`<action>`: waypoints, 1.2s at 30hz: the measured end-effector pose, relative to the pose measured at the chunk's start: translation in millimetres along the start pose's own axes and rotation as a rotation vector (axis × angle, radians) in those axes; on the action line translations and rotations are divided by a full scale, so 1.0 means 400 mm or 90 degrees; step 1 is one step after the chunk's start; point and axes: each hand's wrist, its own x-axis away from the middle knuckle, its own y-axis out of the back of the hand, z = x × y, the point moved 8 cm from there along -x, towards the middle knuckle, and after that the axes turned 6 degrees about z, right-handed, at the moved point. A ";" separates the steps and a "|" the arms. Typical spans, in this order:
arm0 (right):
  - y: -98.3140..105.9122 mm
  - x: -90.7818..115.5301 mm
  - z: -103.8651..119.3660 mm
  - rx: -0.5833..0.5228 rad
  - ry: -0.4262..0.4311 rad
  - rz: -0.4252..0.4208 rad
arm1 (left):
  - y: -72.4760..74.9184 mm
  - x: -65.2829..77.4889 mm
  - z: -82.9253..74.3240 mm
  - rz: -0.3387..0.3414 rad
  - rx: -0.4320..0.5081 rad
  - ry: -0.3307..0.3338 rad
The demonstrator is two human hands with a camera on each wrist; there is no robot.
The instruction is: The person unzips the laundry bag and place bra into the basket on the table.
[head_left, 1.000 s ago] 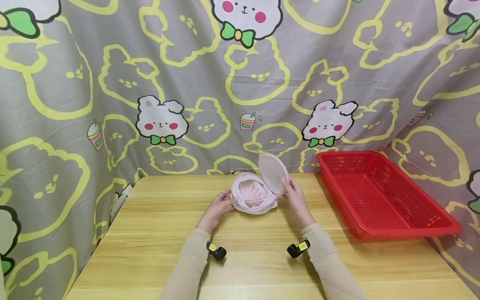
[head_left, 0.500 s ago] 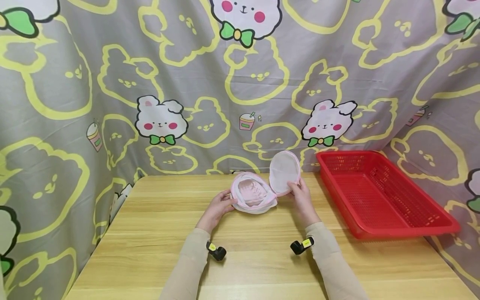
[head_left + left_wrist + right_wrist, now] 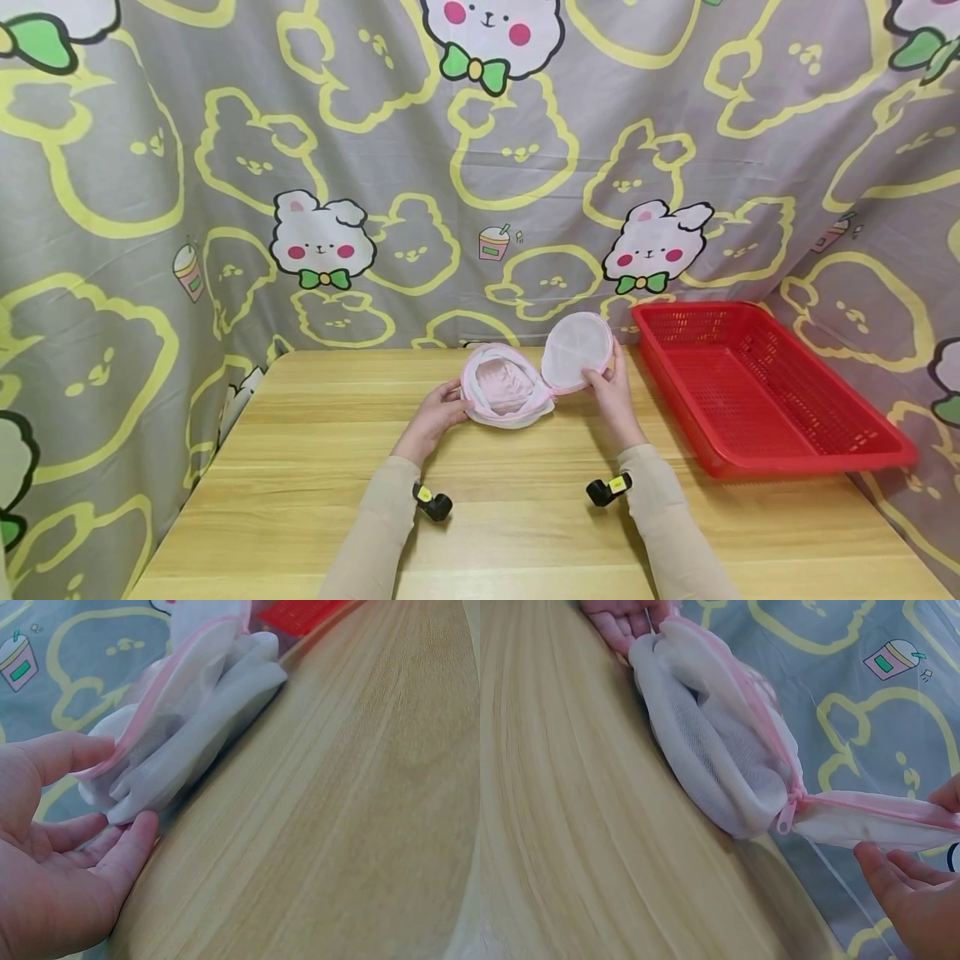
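A round white mesh laundry bag point(image 3: 517, 419) with pink zip edging sits near the back of the table, its round lid point(image 3: 576, 350) folded out to the right. Inside the bag shows pale pink satiny cloth point(image 3: 504, 383). My left hand point(image 3: 438, 417) pinches the left rim, thumb over the pink edge and fingers under the mesh, as the left wrist view shows. Between thumb and fingers, my right hand point(image 3: 611, 392) holds the lid's right side. A pink zip pull point(image 3: 786, 816) hangs at the joint of bag and lid in the right wrist view.
A red plastic basket point(image 3: 817, 462) with perforated walls stands at the right of the wooden table point(image 3: 315, 483). Behind the table's back edge hangs a grey patterned curtain point(image 3: 420, 150), which also runs along both sides.
My right hand has swung the lid outward to the right and lowered it, so its inner face shows more fully. My left hand has stayed on the bag's left rim.
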 end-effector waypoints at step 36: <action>0.066 -0.001 -0.020 0.066 -0.080 -0.061 | 0.006 -0.005 0.010 -0.016 0.003 -0.007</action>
